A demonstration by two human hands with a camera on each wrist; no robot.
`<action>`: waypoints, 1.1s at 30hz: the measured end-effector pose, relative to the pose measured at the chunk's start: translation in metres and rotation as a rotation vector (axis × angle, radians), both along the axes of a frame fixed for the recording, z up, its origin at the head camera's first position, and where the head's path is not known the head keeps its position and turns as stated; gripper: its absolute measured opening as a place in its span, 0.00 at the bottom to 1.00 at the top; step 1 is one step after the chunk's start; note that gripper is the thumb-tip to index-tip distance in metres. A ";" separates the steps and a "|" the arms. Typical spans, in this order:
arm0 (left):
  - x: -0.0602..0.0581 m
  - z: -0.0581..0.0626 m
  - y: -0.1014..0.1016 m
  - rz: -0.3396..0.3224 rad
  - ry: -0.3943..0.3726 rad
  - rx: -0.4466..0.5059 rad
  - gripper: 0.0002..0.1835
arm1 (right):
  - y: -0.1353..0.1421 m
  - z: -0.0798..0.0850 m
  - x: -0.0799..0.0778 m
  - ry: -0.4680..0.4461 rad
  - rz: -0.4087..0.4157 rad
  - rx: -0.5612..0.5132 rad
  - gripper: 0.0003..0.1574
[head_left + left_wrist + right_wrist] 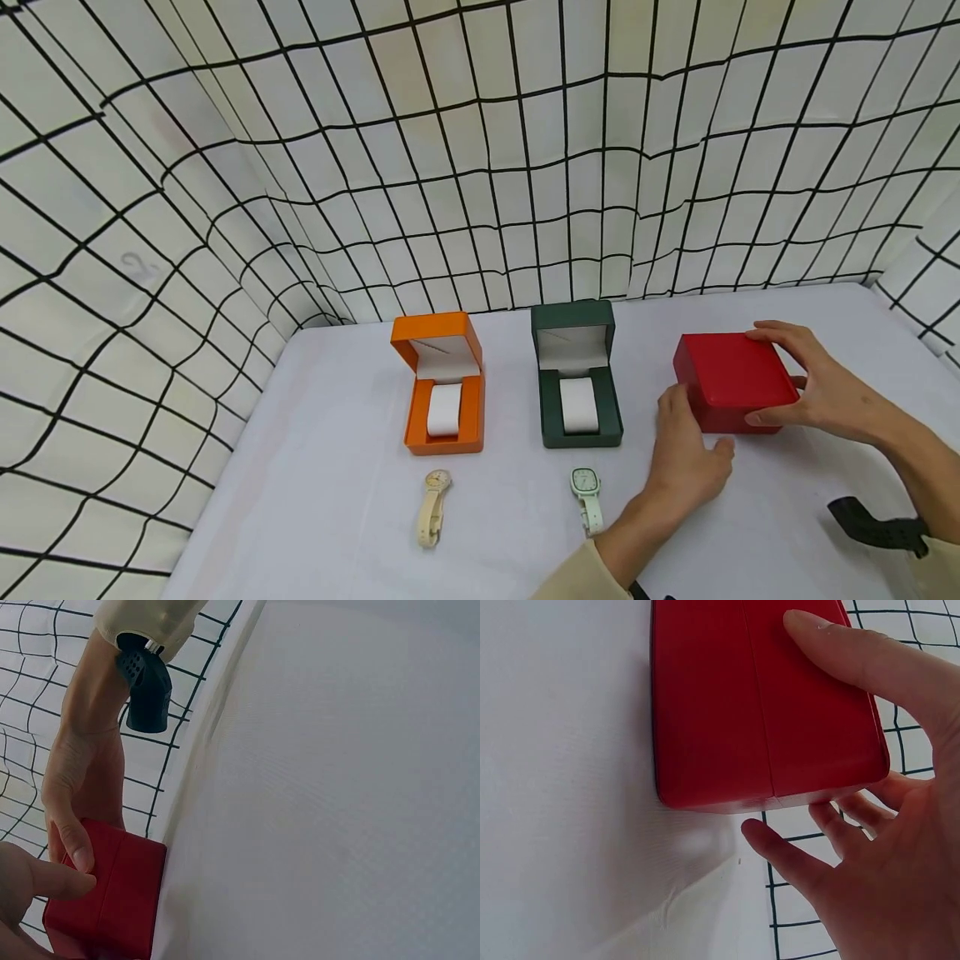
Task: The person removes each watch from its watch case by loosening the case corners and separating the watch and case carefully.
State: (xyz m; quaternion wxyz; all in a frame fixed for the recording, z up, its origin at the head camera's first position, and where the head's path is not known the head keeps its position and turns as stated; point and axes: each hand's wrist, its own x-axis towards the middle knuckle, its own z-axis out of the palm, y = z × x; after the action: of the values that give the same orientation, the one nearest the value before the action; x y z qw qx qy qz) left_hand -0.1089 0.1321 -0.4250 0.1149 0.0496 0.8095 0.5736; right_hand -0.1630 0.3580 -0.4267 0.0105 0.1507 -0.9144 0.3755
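Observation:
A closed red box (738, 379) sits at the right of the white-covered table. My right hand (821, 387) grips it, thumb on the front and index finger over the far top edge; the right wrist view shows that thumb on the red box (735, 705). My left hand (686, 458) rests its fingers by the box's left side, fingertips partly hidden. In the head view, its thumb points away from the box's front. Further left stand an open green watch box (551, 412) and an open orange watch box (471, 417), each with a white cushion.
A pale green watch (587, 496) lies before the green box, close to my left forearm. The cream watch (431, 508) lies before the orange box. Black-lined white walls (495, 192) border the table (337, 467) at the back and sides.

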 end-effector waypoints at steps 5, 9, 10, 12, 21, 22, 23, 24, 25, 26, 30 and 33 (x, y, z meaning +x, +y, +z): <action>-0.002 -0.002 0.005 0.001 0.024 0.021 0.41 | 0.000 0.003 0.000 -0.043 -0.005 0.006 0.71; -0.003 -0.003 0.008 0.028 0.034 0.046 0.43 | 0.000 0.007 -0.002 -0.097 0.002 -0.008 0.71; -0.004 -0.004 0.009 0.033 0.038 0.047 0.43 | 0.000 0.007 -0.002 -0.104 0.005 -0.012 0.71; -0.004 -0.004 0.010 0.040 0.043 0.047 0.43 | 0.000 0.008 -0.002 -0.109 0.007 -0.022 0.71; -0.006 -0.006 0.012 0.052 0.055 0.038 0.40 | 0.003 0.002 -0.003 -0.083 -0.002 -0.015 0.72; -0.006 -0.007 0.012 0.058 0.056 0.043 0.40 | 0.003 0.002 -0.003 -0.082 -0.003 -0.014 0.72; -0.006 -0.007 0.012 0.066 0.062 0.042 0.41 | 0.003 0.001 -0.003 -0.082 -0.004 -0.015 0.72; -0.006 -0.008 0.012 0.072 0.067 0.042 0.42 | 0.003 0.001 -0.003 -0.081 -0.004 -0.016 0.72; -0.006 -0.008 0.012 0.078 0.072 0.041 0.44 | 0.003 0.001 -0.002 -0.081 -0.003 -0.018 0.72; -0.007 -0.009 0.013 0.082 0.075 0.040 0.45 | 0.003 0.000 -0.002 -0.081 -0.001 -0.020 0.72; -0.009 -0.011 0.013 0.073 0.100 0.027 0.47 | 0.002 0.000 -0.003 -0.078 0.004 -0.027 0.72; -0.010 -0.011 0.014 0.072 0.110 0.002 0.47 | 0.001 0.001 -0.003 -0.071 0.005 -0.025 0.72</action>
State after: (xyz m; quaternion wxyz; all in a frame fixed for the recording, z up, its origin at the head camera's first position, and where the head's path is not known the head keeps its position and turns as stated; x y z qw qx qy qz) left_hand -0.1192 0.1459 -0.4357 0.0492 0.0521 0.8154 0.5744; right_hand -0.1663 0.3592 -0.4260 -0.0211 0.1392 -0.9091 0.3920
